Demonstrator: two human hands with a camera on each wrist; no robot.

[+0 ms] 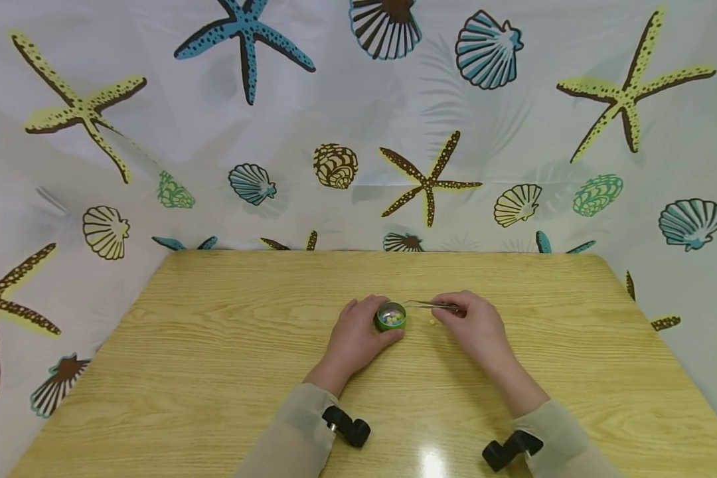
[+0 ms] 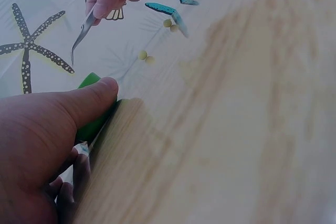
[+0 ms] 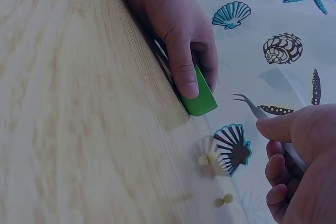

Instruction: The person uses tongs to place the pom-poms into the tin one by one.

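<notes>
A small round green container (image 1: 391, 317) stands on the table, with several yellow, white and blue pieces inside. My left hand (image 1: 358, 335) holds it, fingers and thumb around its side; in the left wrist view the thumb lies along the green wall (image 2: 93, 129). My right hand (image 1: 473, 325) pinches metal tweezers (image 1: 421, 305), their bent tips pointing left, just right of the container's rim. In the right wrist view the tweezers' tips (image 3: 240, 97) stand slightly apart, and I see nothing between them. Small yellow beads (image 1: 433, 322) lie on the table below the right hand.
The wooden table (image 1: 245, 312) extends to both sides of the hands. Behind it hangs a pale cloth (image 1: 299, 219) printed with starfish and shells. A black wrist mount (image 1: 348, 426) sits on the left sleeve, another mount (image 1: 512, 450) on the right.
</notes>
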